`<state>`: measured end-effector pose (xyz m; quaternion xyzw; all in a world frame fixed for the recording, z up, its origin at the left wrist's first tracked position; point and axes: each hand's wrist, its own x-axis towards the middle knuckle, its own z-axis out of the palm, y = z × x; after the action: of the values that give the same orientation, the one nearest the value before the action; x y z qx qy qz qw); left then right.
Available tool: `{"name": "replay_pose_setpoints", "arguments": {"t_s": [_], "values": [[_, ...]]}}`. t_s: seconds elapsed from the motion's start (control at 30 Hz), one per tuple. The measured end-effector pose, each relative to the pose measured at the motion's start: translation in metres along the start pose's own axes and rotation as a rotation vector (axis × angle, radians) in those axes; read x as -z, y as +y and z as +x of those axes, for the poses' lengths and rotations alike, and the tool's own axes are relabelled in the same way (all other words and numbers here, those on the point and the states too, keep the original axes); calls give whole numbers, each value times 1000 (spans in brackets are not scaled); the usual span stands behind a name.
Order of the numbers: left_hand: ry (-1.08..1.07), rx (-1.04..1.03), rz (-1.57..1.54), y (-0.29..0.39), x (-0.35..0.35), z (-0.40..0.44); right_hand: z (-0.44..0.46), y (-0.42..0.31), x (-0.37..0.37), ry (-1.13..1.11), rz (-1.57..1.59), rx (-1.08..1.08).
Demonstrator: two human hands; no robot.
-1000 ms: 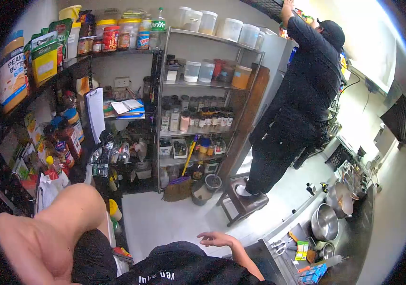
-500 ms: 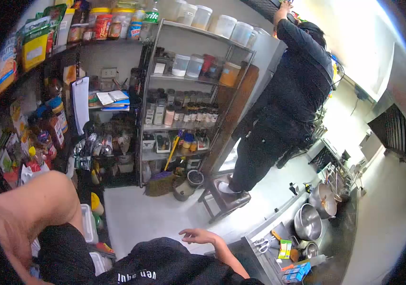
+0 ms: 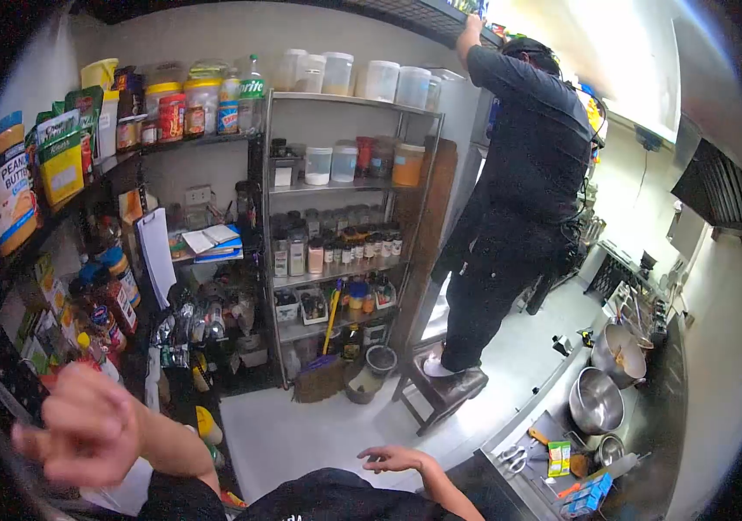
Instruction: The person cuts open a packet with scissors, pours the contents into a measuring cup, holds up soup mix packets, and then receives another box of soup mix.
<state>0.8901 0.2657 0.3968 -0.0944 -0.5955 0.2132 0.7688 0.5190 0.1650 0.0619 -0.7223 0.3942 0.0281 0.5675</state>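
At the lower left my left hand is raised close to the camera, beside the left shelves. Its fingers look bent but are smeared by motion, and nothing can be made out in them. My right hand hangs in front of my dark shirt at the bottom centre, fingers apart and holding nothing. Pale floor shows beyond it. Left of my left hand, jars and packets stand on the dark shelving.
Another person in dark clothes stands on a stool, one arm raised to a high rack. A metal shelf unit holds tubs and spice jars. A broom leans there. Steel bowls are on the right counter.
My bent left arm has swung, bringing the hand into view at the lower left. My right hand keeps its open pose. The camera view has shifted; the other person still reaches up.
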Motion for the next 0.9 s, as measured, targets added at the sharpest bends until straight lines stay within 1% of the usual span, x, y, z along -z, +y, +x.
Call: {"name": "replay_pose_setpoints", "arguments": {"t_s": [0.07, 0.13, 0.2, 0.23, 0.33, 0.37, 0.4, 0.47, 0.57, 0.6, 0.7, 0.77, 0.87, 0.9], "values": [[135, 139, 196, -10, 7, -33, 0, 4, -1, 2, 20, 17], [240, 433, 307, -12, 5, -56, -1, 1, 0, 7, 17, 5], [311, 707, 303, -14, 11, -70, -2, 4, -1, -8, 23, 14], [318, 748, 311, -18, 14, -76, -2, 7, -1, -6, 34, 13], [313, 805, 378, -17, 10, -75, 1, 13, 3, -11, -31, 15], [297, 776, 436, -15, 5, -73, 1, 13, 3, -13, -38, 17], [318, 749, 386, -15, 8, -75, 1, 10, -3, -30, 15, 9], [335, 722, 459, -14, 5, -74, -1, 4, 2, 29, -24, 10], [325, 745, 432, -14, 10, -80, -8, -9, 3, 24, -2, 28], [343, 727, 430, -13, 11, -82, -7, -4, 3, 13, 11, 32], [370, 793, 377, -14, 9, -84, -4, 8, 1, -6, 21, 11], [377, 766, 343, -18, 13, -91, -6, 12, -2, -11, 90, 6], [354, 744, 332, -20, 12, -95, -8, 11, 1, -5, 38, -36], [346, 768, 362, -20, 11, -95, -8, 11, 2, -15, 51, -25]]}}
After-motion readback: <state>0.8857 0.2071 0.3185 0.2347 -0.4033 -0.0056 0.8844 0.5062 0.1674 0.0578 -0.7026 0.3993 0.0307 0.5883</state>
